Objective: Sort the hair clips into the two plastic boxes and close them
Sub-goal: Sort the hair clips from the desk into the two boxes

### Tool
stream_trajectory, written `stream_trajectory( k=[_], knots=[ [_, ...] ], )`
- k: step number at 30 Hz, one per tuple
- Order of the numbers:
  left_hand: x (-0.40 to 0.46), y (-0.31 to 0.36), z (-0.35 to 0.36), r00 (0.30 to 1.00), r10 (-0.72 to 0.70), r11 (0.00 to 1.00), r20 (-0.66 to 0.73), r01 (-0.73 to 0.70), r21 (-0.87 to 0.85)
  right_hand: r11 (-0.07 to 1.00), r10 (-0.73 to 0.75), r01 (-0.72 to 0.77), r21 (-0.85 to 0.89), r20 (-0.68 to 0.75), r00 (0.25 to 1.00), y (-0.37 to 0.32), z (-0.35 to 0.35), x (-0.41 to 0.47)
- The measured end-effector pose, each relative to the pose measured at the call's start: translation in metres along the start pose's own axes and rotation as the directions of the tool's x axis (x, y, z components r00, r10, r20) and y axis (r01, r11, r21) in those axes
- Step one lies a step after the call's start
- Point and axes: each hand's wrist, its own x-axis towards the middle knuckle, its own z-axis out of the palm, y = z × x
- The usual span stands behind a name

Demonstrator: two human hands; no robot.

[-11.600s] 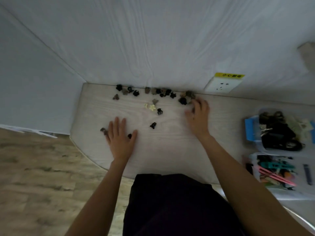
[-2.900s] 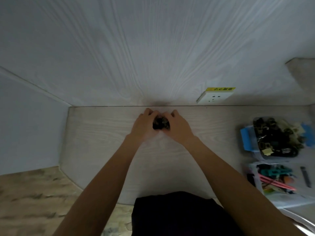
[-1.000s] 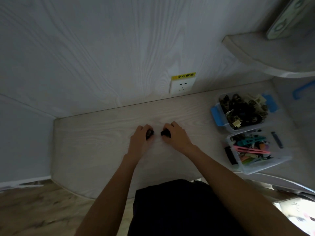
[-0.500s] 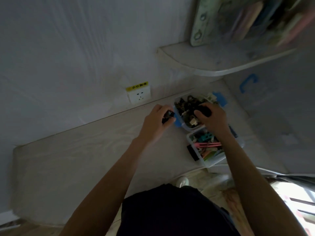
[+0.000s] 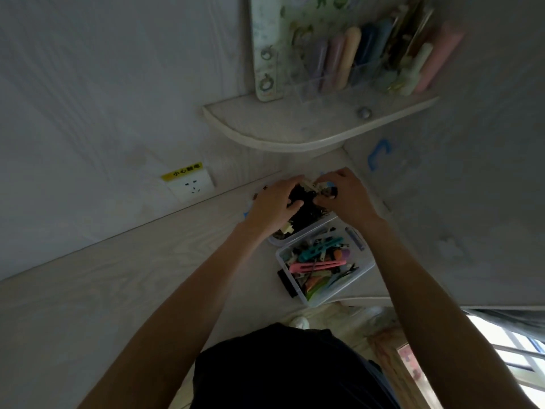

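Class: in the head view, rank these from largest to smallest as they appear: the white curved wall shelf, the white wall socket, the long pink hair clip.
1. White curved wall shelf, clearly largest.
2. White wall socket and long pink hair clip: the clip looks longer and the socket broader, so I won't rank them.

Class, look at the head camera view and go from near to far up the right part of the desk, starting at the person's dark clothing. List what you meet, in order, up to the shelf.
Box of colourful clips → box of dark clips, both hands over it → wall shelf → pastel items standing on the shelf.
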Motion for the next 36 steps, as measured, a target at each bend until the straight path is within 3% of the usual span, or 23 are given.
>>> stream_trajectory(
  k=[4, 7, 9, 12, 16, 19, 21, 25, 28, 32, 34, 36],
  knots=[
    [-0.006, -0.007, 0.001, 0.995, 0.017, 1.000, -0.098, -0.018, -0.012, 0.999, -0.015, 0.018, -0.027, 0.106, 0.994, 0.011, -0.005, 0.002],
    [-0.007, -0.016, 0.006, 0.983, 0.049, 0.981, -0.177, -0.014, 0.195, 0.993, -0.067, 0.079, -0.083, 0.145, 0.987, 0.016, -0.005, 0.000],
    [-0.007, -0.016, 0.011, 0.996, 0.068, 0.960, -0.062, -0.048, 0.275, 0.985, -0.079, 0.096, -0.143, 0.124, 0.989, 0.020, -0.004, -0.001],
    [-0.011, -0.009, 0.023, 0.987, 0.073, 0.959, 0.141, -0.108, 0.263, 0.965, -0.078, 0.109, -0.237, 0.136, 0.988, 0.023, -0.002, -0.003],
    [-0.018, -0.004, 0.026, 0.988, 0.116, 0.967, 0.098, -0.135, 0.218, 0.958, -0.119, 0.129, -0.255, 0.055, 0.991, 0.023, 0.001, -0.008],
    [-0.019, -0.005, 0.021, 0.994, 0.062, 0.967, 0.087, -0.082, 0.243, 0.954, -0.123, 0.120, -0.274, 0.007, 0.992, 0.026, 0.003, -0.013],
    [-0.016, -0.007, 0.021, 0.993, 0.017, 0.951, 0.116, -0.052, 0.304, 0.959, -0.133, 0.139, -0.246, 0.042, 0.990, 0.023, 0.008, -0.015],
    [-0.013, -0.013, 0.018, 0.995, 0.004, 0.905, 0.098, -0.045, 0.423, 0.921, -0.233, 0.296, -0.252, 0.251, 0.939, 0.013, 0.033, -0.013],
    [-0.025, -0.027, 0.005, 1.000, -0.007, 0.925, 0.016, 0.000, 0.381, 0.923, -0.122, 0.197, -0.330, 0.234, 0.964, 0.011, 0.043, -0.004],
    [-0.049, -0.036, 0.008, 0.996, 0.010, 0.942, 0.088, -0.039, 0.334, 0.948, -0.111, 0.183, -0.260, 0.269, 0.957, 0.000, 0.046, 0.002],
    [-0.051, -0.034, 0.015, 0.997, 0.005, 0.937, 0.083, -0.033, 0.348, 0.961, -0.191, 0.230, -0.156, 0.229, 0.954, 0.000, 0.041, -0.006],
    [-0.047, -0.031, 0.015, 1.000, -0.017, 0.945, -0.007, 0.018, 0.326, 0.939, -0.255, 0.252, -0.233, 0.020, 0.967, 0.007, 0.033, -0.016]
  ],
)
